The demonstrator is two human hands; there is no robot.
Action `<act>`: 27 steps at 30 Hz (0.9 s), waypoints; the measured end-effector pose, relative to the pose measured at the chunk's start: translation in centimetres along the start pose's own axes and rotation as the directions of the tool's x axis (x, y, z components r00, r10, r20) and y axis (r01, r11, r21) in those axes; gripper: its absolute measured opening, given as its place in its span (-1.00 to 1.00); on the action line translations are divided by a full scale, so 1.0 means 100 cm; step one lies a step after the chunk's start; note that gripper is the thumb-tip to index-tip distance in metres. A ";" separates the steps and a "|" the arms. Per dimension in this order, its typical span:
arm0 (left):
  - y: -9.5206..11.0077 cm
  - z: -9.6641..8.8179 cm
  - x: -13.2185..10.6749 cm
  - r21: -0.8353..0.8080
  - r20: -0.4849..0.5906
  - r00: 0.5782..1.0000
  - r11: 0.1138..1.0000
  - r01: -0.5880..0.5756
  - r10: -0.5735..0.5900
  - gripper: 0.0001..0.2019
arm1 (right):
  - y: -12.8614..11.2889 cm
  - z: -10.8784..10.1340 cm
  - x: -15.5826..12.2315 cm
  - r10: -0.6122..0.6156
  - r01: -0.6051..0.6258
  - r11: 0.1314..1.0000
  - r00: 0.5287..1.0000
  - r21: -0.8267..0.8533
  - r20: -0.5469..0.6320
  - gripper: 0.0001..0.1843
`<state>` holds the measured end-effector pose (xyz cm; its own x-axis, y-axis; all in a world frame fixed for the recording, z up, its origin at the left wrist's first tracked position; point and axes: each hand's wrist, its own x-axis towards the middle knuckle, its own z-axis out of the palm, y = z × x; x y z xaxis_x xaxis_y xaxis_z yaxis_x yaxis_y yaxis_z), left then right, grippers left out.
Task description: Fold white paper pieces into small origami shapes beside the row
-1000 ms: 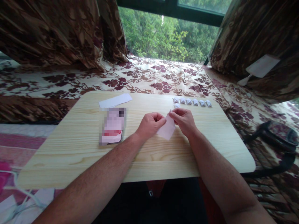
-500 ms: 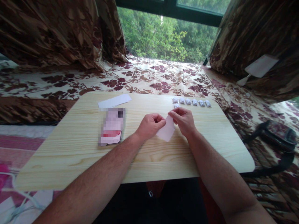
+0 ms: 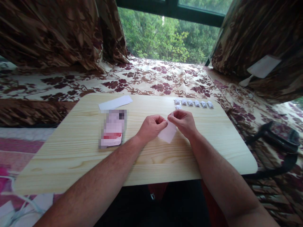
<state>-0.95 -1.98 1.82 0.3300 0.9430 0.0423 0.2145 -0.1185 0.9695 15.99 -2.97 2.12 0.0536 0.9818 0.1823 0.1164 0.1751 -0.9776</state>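
A small white paper sheet point(image 3: 168, 134) is pinched between both my hands above the middle of the light wooden table point(image 3: 142, 160). My left hand point(image 3: 151, 127) grips its left upper edge with closed fingers. My right hand point(image 3: 182, 122) pinches the top corner, fingers pressed together. A row of several small folded white paper pieces point(image 3: 193, 103) lies at the table's far right, just beyond my right hand, with one more piece point(image 3: 178, 107) below the row.
A phone point(image 3: 112, 128) lies face up to the left of my hands, and a white paper strip point(image 3: 115, 102) lies behind it. Floral cloth point(image 3: 151, 77) covers the ledge beyond the table. A black object point(image 3: 279, 142) sits at the right, cables at the lower left.
My hands have drawn closer together at the paper's top, and the sheet now shows less area between them, its top corner brought down.
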 end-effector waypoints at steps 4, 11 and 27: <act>-0.002 0.001 0.000 -0.002 0.012 1.000 1.000 0.010 -0.010 -0.73 | 0.001 -0.001 0.001 0.026 -0.026 1.000 1.000 0.011 -0.016 -0.76; -0.003 0.000 0.000 -0.010 0.022 1.000 1.000 0.016 -0.016 -0.72 | -0.001 -0.002 0.001 0.042 -0.041 0.998 0.999 0.043 -0.025 -0.77; -0.002 -0.001 0.001 0.013 0.039 0.999 1.000 -0.002 0.001 -0.74 | -0.002 0.000 0.000 0.012 -0.010 1.000 0.998 0.026 -0.059 -0.79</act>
<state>-1.03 -1.88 1.65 0.3661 0.9299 0.0338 0.2261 -0.1242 0.9662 15.92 -3.02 2.33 0.1134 0.9777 0.1769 0.0903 0.1671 -0.9818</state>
